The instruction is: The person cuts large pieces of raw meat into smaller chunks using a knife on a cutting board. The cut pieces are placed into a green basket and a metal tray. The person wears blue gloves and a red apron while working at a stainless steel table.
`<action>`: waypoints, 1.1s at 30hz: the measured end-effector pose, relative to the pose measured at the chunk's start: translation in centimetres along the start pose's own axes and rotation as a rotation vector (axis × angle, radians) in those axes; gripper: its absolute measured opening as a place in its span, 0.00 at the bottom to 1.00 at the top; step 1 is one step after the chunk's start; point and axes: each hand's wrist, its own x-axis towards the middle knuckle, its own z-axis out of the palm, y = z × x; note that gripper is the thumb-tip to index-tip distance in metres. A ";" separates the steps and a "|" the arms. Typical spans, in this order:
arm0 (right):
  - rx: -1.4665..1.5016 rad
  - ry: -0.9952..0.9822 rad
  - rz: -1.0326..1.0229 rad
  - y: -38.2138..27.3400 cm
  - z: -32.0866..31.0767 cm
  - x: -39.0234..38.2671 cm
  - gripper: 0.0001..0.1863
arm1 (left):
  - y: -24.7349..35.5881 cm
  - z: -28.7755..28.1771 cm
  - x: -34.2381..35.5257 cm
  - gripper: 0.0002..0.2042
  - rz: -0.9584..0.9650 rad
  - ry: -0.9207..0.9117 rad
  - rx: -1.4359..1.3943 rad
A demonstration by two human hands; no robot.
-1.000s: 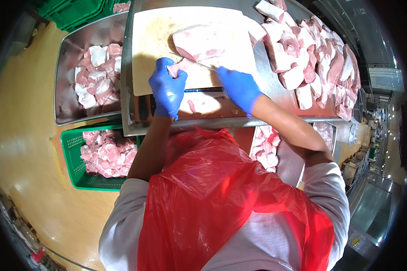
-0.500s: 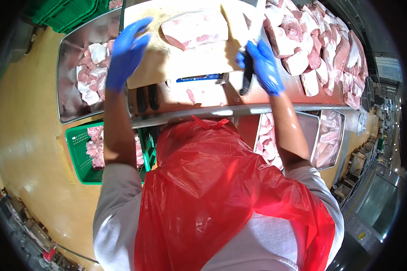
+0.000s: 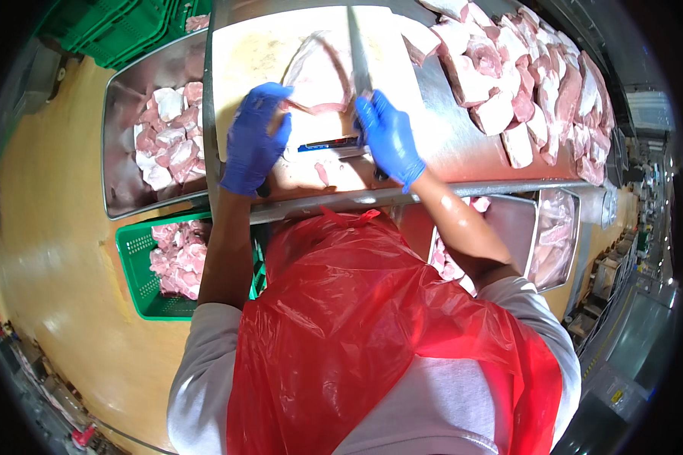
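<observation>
A slab of pale pink raw meat [image 3: 317, 80] lies lengthwise on the white cutting board [image 3: 239, 57], its near end toward me. At that slab's near left corner is my left hand [image 3: 254, 144], in a blue glove, thumb and fingers apart and holding nothing. In its blue glove, my right hand [image 3: 388, 140] grips a knife [image 3: 359, 57] by the handle. The blade points away from me along the slab's right side; whether it touches the meat I cannot tell. Just beyond the board's near edge, a blue-edged device [image 3: 328, 145] shows between my hands, partly covered.
Many meat pieces [image 3: 520, 83] are heaped on the steel table at right. A metal bin [image 3: 118, 144] of cut meat stands left, with a green crate [image 3: 138, 265] of pieces below it. Further meat trays [image 3: 558, 235] sit under the table's near edge at right.
The slab has turned from lying crosswise to lengthwise. My left hand has come nearer and to the right. My right hand has moved left with the knife, bringing the blade beside the meat.
</observation>
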 end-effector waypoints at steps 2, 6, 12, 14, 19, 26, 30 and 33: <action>-0.021 -0.015 -0.095 -0.9 2.0 -1.4 0.12 | 0.2 1.3 0.2 0.16 0.163 0.089 0.088; -0.113 0.050 -0.261 -3.2 4.1 0.4 0.09 | -1.9 1.9 0.3 0.16 0.316 0.133 0.169; -0.471 -0.303 -0.190 -2.3 2.1 -2.8 0.10 | -2.6 1.9 -0.7 0.11 0.176 0.211 0.136; -0.596 -0.370 -0.067 0.7 0.0 -6.1 0.10 | -3.1 2.0 -1.1 0.09 0.121 0.282 0.097; -0.640 -0.366 -0.145 -1.0 -0.7 -4.5 0.11 | -4.2 1.9 -2.0 0.12 0.021 0.346 0.028; -0.688 -0.257 -0.269 -4.0 4.9 0.3 0.09 | -2.7 -0.5 -2.2 0.06 -0.160 0.403 -0.036; -0.851 -0.460 -0.049 -1.6 0.3 -5.5 0.12 | -3.0 -2.1 -3.7 0.03 -0.470 0.413 -0.087; -0.968 -0.560 -0.019 -0.9 -4.9 -9.3 0.10 | -2.9 -1.9 -4.2 0.09 -0.519 0.425 -0.117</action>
